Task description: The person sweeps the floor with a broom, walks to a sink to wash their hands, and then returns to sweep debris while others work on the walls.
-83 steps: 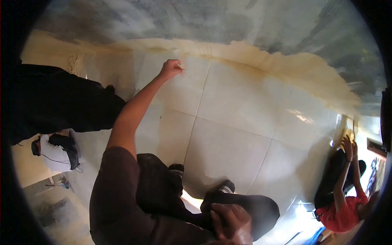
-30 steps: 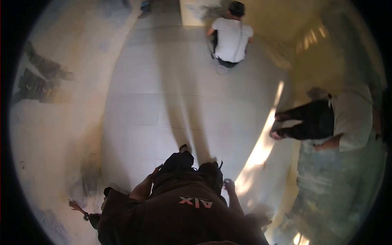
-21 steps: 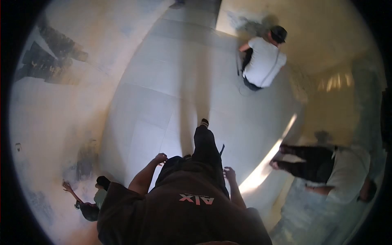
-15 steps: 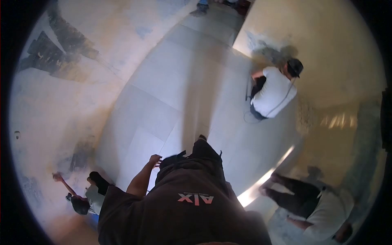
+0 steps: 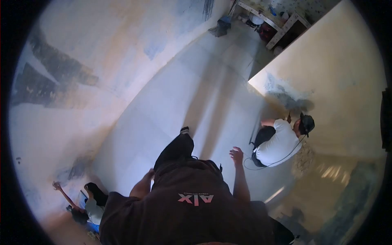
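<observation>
My right hand (image 5: 236, 155) hangs in the air to the right of my body, over the pale tiled floor (image 5: 163, 110). Its fingers are loosely bent and a little apart, with nothing in them. At my left hip, my left hand (image 5: 150, 175) is close against my dark shirt (image 5: 183, 216), which hides most of its fingers. One leg in black trousers (image 5: 175, 149) stretches forward, with the foot (image 5: 185, 130) on the tiles.
A person in a white shirt (image 5: 279, 145) crouches ahead right by a patched wall. Behind left, another person (image 5: 94, 210) reaches to the left wall (image 5: 81, 126). A wall edge (image 5: 250, 81) juts in on the right. Counter shelving (image 5: 281, 32) and a broom-like bundle (image 5: 222, 26) stand at the far end.
My view has advanced along the floor, bringing the shelving into sight. My right hand has come into view, while my left has drawn back to my hip. Another foot leads.
</observation>
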Demonstrator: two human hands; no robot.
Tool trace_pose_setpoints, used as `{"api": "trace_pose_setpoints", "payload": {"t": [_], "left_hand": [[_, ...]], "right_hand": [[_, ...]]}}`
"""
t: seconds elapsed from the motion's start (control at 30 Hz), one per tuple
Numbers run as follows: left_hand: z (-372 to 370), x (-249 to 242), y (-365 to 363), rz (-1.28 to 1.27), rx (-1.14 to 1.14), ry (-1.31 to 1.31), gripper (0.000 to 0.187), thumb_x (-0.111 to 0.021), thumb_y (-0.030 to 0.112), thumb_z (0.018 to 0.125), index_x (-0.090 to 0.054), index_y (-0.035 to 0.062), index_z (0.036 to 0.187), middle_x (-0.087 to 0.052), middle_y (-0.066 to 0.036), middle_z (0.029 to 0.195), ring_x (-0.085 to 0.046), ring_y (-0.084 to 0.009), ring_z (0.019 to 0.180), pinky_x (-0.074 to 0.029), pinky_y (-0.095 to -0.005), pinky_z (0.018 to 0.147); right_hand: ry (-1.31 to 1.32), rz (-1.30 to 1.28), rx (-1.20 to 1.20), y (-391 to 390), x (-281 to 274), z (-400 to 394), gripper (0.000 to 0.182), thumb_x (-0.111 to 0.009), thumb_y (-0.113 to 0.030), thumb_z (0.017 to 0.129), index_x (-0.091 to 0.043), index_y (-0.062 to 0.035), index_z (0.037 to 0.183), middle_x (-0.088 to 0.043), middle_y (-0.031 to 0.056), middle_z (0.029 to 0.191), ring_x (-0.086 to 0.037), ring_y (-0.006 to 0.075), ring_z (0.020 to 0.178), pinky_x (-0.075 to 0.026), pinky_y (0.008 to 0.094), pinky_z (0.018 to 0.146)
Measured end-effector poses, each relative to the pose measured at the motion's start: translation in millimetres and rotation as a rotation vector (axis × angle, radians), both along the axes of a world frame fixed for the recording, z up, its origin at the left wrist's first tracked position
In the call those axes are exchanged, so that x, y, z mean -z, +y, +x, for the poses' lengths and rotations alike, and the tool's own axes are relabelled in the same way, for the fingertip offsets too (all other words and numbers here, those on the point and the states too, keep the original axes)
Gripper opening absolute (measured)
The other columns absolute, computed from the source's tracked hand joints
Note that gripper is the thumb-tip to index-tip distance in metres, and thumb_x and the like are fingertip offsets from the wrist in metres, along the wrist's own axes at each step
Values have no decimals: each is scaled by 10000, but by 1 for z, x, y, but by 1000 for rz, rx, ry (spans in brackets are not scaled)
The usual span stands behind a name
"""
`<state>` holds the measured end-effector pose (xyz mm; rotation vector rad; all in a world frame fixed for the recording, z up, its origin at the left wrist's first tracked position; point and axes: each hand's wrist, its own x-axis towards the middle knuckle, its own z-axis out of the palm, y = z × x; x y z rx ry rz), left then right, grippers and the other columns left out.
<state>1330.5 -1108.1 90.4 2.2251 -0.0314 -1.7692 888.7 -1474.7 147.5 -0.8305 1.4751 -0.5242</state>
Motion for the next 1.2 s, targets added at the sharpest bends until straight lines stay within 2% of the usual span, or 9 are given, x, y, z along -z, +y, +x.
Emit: {"api": "trace_pose_setpoints", "payload": {"t": [0.1, 0.2, 0.23, 0.27, 0.33, 0.47, 0.63, 0.97, 1.2], "left_hand": [[79, 67, -128, -265, 340, -263, 320, -698, 310, 717, -685, 85, 944, -653, -124, 977, -617, -256, 910, -492, -364, 790], [124, -3, -288, -253, 706, -497, 418, -701, 320, 664, -609, 135, 1027, -630, -124, 1053, -584, -331, 996, -463, -407, 886], [131, -10, -332, -290, 681, -568, 357, -688, 258, 692, -611, 113, 1009, -649, -132, 971, -633, -273, 877, -515, -377, 775], [144, -19, -378, -303, 269, -188, 284, -662, 181, 737, -595, 88, 998, -657, -114, 859, -644, -196, 707, -534, -339, 609], [146, -68, -465, -370, -15, 18, 263, -642, 135, 781, -563, 94, 1029, -651, -65, 802, -612, -162, 608, -491, -303, 488], [155, -74, -560, -353, 30, 19, 255, -619, 197, 814, -555, 115, 1047, -650, -65, 829, -615, -182, 664, -492, -356, 564], [188, -39, -607, -70, 110, 46, 247, -555, 265, 856, -558, 128, 1061, -632, -97, 950, -599, -230, 823, -469, -453, 732], [255, -41, -723, 131, -7, -6, 268, -528, 266, 863, -552, 126, 1092, -622, -86, 962, -606, -234, 823, -489, -438, 712], [364, -31, -946, 4, 95, -22, 253, -519, 309, 887, -572, 177, 1097, -643, -44, 925, -624, -211, 784, -503, -428, 682]], "right_hand": [[-202, 55, -158, -46, 22, 53, 322, -601, -74, 790, -564, -73, 1110, -642, 118, 834, -624, 178, 691, -487, 295, 537], [430, -22, -351, -97, -31, 113, 256, -576, -31, 802, -602, -27, 1056, -663, 100, 881, -639, 150, 735, -515, 295, 637], [442, -261, -420, -118, -43, 122, 257, -570, -31, 809, -596, -22, 1064, -666, 94, 892, -639, 144, 751, -511, 285, 668], [457, -494, -484, -142, -51, 134, 258, -563, -30, 815, -590, -18, 1071, -670, 88, 902, -638, 138, 767, -506, 275, 699], [144, -490, -160, -218, -153, 194, 245, -591, -114, 849, -589, -26, 1077, -677, 87, 894, -651, 164, 793, -503, 284, 715], [-138, -798, -315, -354, -420, 272, 209, -546, -2, 851, -564, -4, 1059, -658, 86, 982, -622, 159, 918, -457, 276, 818], [-86, -1111, -505, -464, -615, 318, 158, -567, 55, 741, -647, -68, 801, -638, 75, 757, -607, 149, 632, -471, 277, 548], [-461, -1073, -896, -684, -620, 444, 160, -555, -45, 747, -647, -88, 870, -624, 69, 808, -598, 158, 677, -490, 306, 576], [-399, -1113, -1182, -846, -538, 544, 276, -515, -68, 737, -620, -80, 992, -633, 97, 926, -619, 223, 815, -512, 354, 705]]}}
